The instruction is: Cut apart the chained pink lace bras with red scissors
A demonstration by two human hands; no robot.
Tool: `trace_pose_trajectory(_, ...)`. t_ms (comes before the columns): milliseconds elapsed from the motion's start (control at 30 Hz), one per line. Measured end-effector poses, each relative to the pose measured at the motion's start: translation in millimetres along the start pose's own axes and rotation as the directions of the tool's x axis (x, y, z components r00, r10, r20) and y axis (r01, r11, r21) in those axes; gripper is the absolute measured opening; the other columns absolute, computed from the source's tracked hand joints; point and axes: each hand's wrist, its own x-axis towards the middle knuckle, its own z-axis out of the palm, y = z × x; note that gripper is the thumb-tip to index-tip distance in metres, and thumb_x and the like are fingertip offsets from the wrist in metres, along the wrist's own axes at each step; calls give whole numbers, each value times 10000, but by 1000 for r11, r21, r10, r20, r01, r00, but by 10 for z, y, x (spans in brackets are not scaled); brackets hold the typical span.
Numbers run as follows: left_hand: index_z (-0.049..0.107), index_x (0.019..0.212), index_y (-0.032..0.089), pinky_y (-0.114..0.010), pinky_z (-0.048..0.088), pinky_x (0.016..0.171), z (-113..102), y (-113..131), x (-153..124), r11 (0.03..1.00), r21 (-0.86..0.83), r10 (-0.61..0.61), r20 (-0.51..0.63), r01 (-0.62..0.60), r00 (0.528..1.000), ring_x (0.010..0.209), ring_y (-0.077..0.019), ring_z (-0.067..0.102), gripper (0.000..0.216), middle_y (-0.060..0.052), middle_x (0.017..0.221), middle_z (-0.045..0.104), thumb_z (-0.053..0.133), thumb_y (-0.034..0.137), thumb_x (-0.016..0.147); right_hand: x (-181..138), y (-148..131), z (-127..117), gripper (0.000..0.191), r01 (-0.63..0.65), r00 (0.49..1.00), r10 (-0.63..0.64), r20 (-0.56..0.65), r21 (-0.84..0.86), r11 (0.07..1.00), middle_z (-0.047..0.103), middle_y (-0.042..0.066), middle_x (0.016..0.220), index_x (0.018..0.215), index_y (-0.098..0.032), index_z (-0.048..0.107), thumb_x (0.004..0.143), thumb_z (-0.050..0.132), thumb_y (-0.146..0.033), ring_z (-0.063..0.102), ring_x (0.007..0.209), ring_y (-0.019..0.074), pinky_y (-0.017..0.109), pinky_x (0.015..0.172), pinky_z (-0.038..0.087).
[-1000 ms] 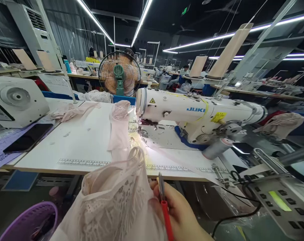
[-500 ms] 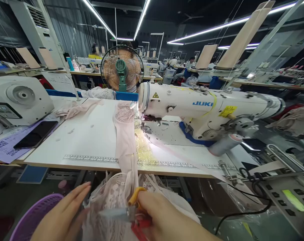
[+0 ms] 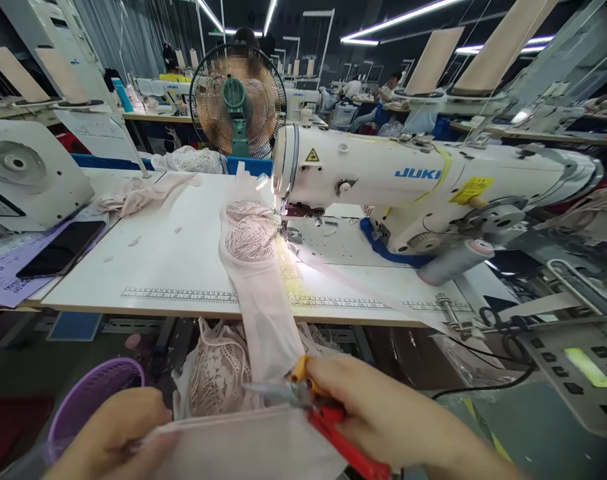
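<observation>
My right hand (image 3: pixel 368 403) is closed around scissors (image 3: pixel 351 447) with red and yellow on the handles. Their blades point left, just above a pale pink fabric band (image 3: pixel 233 443). At the lower left, my left hand (image 3: pixel 116 430) is closed on that band's edge. A pale pink lace bra piece (image 3: pixel 268 310) runs from under the sewing machine's needle area over the table edge toward the scissors. Below the table hangs another lace cup (image 3: pixel 218 373), partly covered by the band. Whether the blades touch the fabric I cannot tell.
A white sewing machine (image 3: pixel 368 163) stands on the white table (image 3: pixel 173 260), with a grey thread cone (image 3: pixel 456 262) beside it. A phone (image 3: pixel 63 248) lies on the left. A purple basket (image 3: pixel 91 393) is by my left hand; a control panel (image 3: pixel 578 373) is at right.
My left hand, open before, has closed on the pink band. Scissors and right hand have shifted right. More of the bra piece shows on the table, and the band stretches across the front.
</observation>
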Motion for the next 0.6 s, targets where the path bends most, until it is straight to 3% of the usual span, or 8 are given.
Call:
trace_pose_trajectory(133,580,583,201,-224,459,532,-42,-204,116,979,141,-166,143,146,976,547,-151,575,398,-12,599,570,426,400,891,209,167,-61,279,-71,997,72,7,-69,995,427,-44,642,628,-213,292,652,459,10,341,553,103,211,513,258)
trace_pose_trajectory(200,666,740,208,-233,486,597,21,-237,204,963,237,-167,141,130,976,669,-178,633,305,-39,773,649,464,388,880,305,200,-68,290,-87,996,88,14,-89,992,428,-45,637,625,-214,284,658,464,11,345,546,100,207,507,257)
trace_pose_trajectory(267,668,989,223,-246,507,685,110,-164,309,964,258,-88,93,61,992,840,-205,655,257,-67,1010,663,478,357,881,364,185,-67,284,-59,997,62,37,-96,994,442,-44,641,632,-215,291,667,477,-3,355,543,100,205,503,266)
trace_pose_trajectory(333,606,1126,227,-268,504,787,202,17,438,980,188,52,54,-62,997,969,-215,631,281,-74,1133,637,471,306,892,388,129,-66,271,-7,997,14,72,-92,996,454,-45,640,640,-213,310,668,494,-15,367,544,101,203,502,278)
trace_pose_trajectory(433,605,1036,202,-299,490,839,316,359,651,972,-25,236,16,-236,972,953,-202,624,216,-63,1039,672,436,214,902,393,34,-84,234,82,992,-77,98,-48,995,462,-48,648,677,-207,361,677,509,-25,390,558,100,195,504,292)
trace_pose_trajectory(500,609,957,199,-268,504,746,378,515,753,962,-134,236,-27,-238,971,839,-177,638,188,-37,917,689,432,182,896,397,16,-118,224,114,990,-112,90,-23,993,456,-53,653,697,-205,377,687,514,-28,396,562,96,190,501,290)
trace_pose_trajectory(600,592,899,195,-228,487,642,452,547,797,960,-245,121,-66,-134,990,737,-149,620,111,-17,829,666,487,177,870,414,90,-193,242,70,995,-67,68,-34,997,404,-69,601,653,-207,347,708,536,-65,350,521,83,193,473,256)
